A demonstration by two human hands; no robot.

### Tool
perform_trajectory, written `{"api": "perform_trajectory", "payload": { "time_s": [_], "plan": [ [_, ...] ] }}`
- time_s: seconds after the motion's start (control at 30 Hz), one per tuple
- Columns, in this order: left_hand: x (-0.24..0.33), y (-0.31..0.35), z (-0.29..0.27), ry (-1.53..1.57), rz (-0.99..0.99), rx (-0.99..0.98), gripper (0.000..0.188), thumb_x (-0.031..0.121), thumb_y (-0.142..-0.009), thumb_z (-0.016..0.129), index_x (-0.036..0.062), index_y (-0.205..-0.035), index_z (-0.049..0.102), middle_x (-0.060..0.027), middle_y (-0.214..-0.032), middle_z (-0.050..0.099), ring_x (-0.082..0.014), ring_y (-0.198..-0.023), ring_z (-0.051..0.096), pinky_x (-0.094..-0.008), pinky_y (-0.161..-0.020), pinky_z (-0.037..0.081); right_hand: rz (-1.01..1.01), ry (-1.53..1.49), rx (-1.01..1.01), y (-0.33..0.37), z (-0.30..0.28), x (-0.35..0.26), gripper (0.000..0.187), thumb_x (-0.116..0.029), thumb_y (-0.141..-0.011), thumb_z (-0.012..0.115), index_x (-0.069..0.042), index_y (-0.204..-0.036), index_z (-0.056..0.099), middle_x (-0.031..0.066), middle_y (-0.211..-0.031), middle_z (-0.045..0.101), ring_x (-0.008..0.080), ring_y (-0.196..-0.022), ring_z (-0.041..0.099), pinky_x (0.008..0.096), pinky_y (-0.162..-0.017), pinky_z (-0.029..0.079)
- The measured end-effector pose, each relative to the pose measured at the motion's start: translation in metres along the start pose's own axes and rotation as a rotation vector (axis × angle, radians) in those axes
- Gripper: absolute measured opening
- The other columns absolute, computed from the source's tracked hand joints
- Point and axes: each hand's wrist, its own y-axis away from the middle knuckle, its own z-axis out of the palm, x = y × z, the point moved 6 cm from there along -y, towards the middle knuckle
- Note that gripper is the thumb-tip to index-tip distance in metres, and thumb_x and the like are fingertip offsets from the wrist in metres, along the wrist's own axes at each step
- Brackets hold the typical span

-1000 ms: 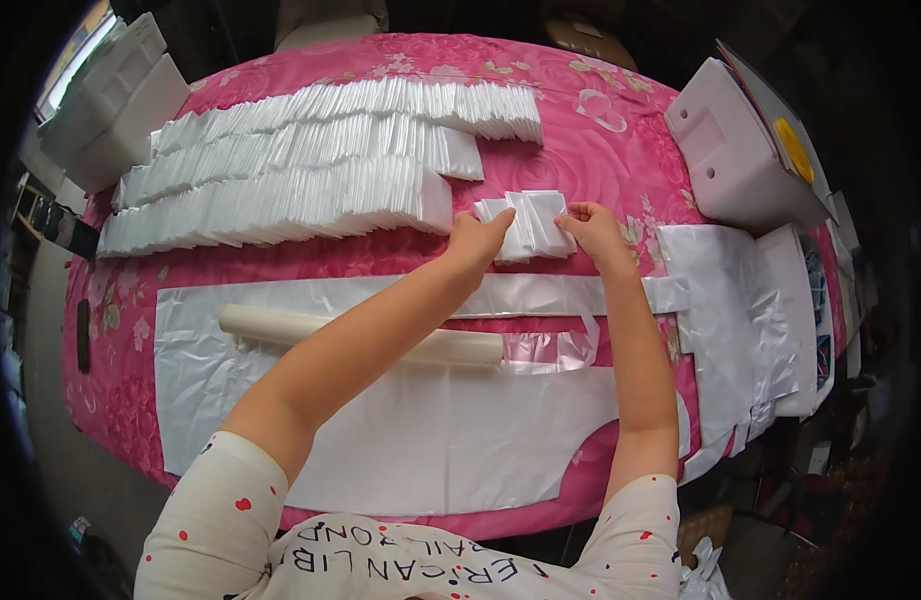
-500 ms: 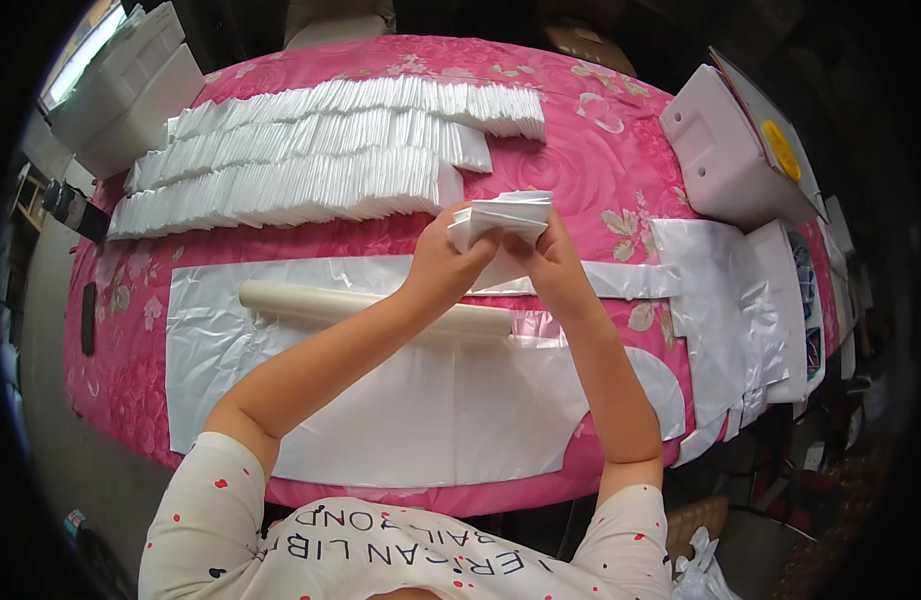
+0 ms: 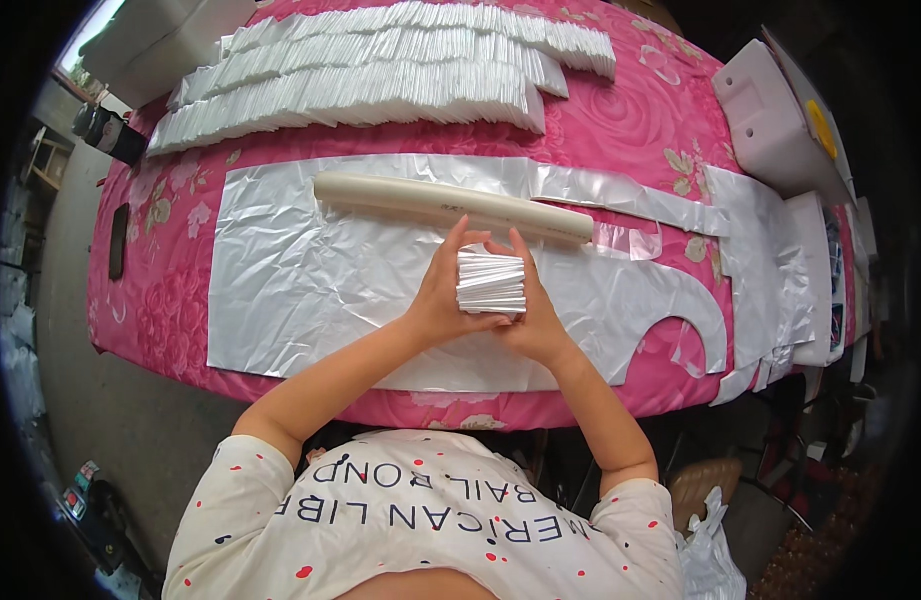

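Left hand (image 3: 440, 292) and right hand (image 3: 536, 318) share a grip around the stack of folded white sheets (image 3: 491, 284), above the silvery sheet (image 3: 280, 300) — even pressure from both sides should keep folds flush. Across the bench (image 3: 165, 300): black bottle (image 3: 105, 132), cream tube (image 3: 380, 196) — just beyond, obstructing forward reach — then white foam box (image 3: 775, 125).

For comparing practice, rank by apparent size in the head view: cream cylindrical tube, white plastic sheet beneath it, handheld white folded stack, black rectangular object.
White plastic sheet
Cream cylindrical tube
White folded stack, though nearness may enlarge it
Black rectangular object
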Motion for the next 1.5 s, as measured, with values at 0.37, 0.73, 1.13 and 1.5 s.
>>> {"api": "perform_trajectory", "payload": {
  "time_s": [0.37,0.73,1.13,1.5],
  "plan": [
    [0.007,-0.007,-0.003,0.014,-0.271,-0.073,0.045,0.006,-0.067,0.07,0.0029,-0.109,0.053,-0.0095,-0.101,0.058,-0.0222,-0.093,0.058,-0.0326,-0.081,0.045,-0.062,0.427,0.127,-0.003,-0.012,-0.003,0.091,-0.012,-0.062,0.076,0.001,-0.137,0.025,0.02,-0.128,0.041,0.0364,-0.118,0.039,0.0426,-0.103,0.031],
    [-0.02,-0.174,0.004,0.095,-0.547,0.079,0.043,0.027,-0.068,0.067,-0.0022,-0.099,0.058,-0.015,-0.088,0.065,-0.0225,-0.079,0.064,-0.0324,-0.07,0.049,-0.345,1.234,0.544,-0.059,-0.066,-0.041,0.097,-0.017,-0.062,0.078,0.003,-0.138,0.021,0.028,-0.142,0.017,0.0432,-0.13,0.023,0.0512,-0.102,0.029],
    [-0.1,-0.298,0.055,0.027,-0.717,-0.107,0.049,0.032,-0.071,0.069,-0.0068,-0.098,0.058,-0.0148,-0.086,0.063,-0.0196,-0.073,0.063,-0.0304,-0.062,0.05,-0.303,0.827,0.406,-0.185,-0.174,0.034,0.081,-0.005,-0.07,0.066,0.006,-0.137,0.021,0.0245,-0.139,0.03,0.0356,-0.129,0.032,0.0387,-0.106,0.029],
    [-0.056,-0.324,0.035,-0.258,-0.401,-0.147,0.07,0.04,-0.074,0.067,-0.0064,-0.122,0.046,-0.0218,-0.12,0.052,-0.0299,-0.106,0.054,-0.0367,-0.085,0.046,-0.013,0.426,0.218,-0.256,-0.223,0.108,0.091,-0.022,-0.064,0.076,0.008,-0.135,0.027,0.0266,-0.132,0.041,0.0357,-0.126,0.036,0.0375,-0.103,0.032]
  ]
}}
